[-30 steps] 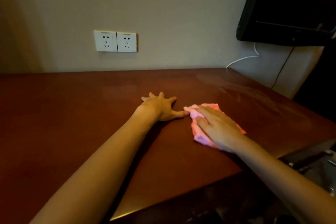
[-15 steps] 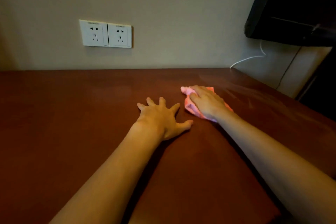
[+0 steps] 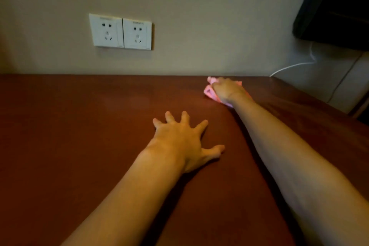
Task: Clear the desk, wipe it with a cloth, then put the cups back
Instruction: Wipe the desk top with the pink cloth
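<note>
A dark red-brown wooden desk (image 3: 79, 136) fills the lower view. My right hand (image 3: 226, 90) is stretched far forward and presses a pink cloth (image 3: 209, 92) onto the desk near the back wall; most of the cloth is hidden under the hand. My left hand (image 3: 183, 142) lies flat on the middle of the desk, palm down, fingers spread, holding nothing. No cups are in view.
Two white wall sockets (image 3: 120, 32) sit on the beige wall above the desk's back edge. A black screen (image 3: 337, 4) hangs at the upper right, with a white cable (image 3: 291, 66) running below it. The desk's right edge slants down at the right.
My right hand has pushed the pink cloth away from me, from the near right part of the desk to its back edge. My left hand has stayed flat in the middle.
</note>
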The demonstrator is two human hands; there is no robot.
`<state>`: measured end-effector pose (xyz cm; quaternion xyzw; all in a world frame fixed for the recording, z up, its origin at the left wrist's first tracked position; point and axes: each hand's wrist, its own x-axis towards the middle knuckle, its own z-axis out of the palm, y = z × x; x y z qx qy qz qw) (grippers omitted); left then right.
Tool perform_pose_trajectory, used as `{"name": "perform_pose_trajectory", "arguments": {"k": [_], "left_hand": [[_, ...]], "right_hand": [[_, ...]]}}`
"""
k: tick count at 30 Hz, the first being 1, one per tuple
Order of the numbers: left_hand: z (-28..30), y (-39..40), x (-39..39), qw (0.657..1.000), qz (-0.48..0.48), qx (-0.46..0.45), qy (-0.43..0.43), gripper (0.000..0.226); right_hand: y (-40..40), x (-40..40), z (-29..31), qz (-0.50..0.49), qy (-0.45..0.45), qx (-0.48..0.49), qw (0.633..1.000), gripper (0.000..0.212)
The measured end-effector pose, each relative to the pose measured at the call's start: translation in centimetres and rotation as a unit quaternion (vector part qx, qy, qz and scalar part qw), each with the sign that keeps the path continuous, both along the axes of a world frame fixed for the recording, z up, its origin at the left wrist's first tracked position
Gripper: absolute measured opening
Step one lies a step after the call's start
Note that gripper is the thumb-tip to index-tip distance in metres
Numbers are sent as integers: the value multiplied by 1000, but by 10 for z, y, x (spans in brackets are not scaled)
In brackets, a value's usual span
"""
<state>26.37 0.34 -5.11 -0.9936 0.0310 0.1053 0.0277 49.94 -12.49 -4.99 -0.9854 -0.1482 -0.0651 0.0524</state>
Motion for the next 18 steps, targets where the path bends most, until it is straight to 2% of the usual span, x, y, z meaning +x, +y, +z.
{"name": "perform_pose_trajectory", "arguments": {"k": [4, 5, 8, 14, 18], "left_hand": [[3, -3, -5, 1000, 13, -10, -1, 86], [5, -3, -6, 1000, 17, -13, -2, 86], [6, -4, -12, 1000, 18, -19, -6, 87], [9, -4, -18, 999, 30, -17, -9, 87], [2, -16, -14, 991, 33, -90, -94, 80]], "right_hand": [[-36, -69, -4, 30, 35, 69, 997, 67], [-45, -92, -4, 36, 36, 86, 995, 67], [-68, -171, -6, 86, 7, 76, 993, 48], [-106, -308, -17, 168, -53, 102, 979, 45], [-116, -331, -21, 178, -42, 119, 976, 44]]}}
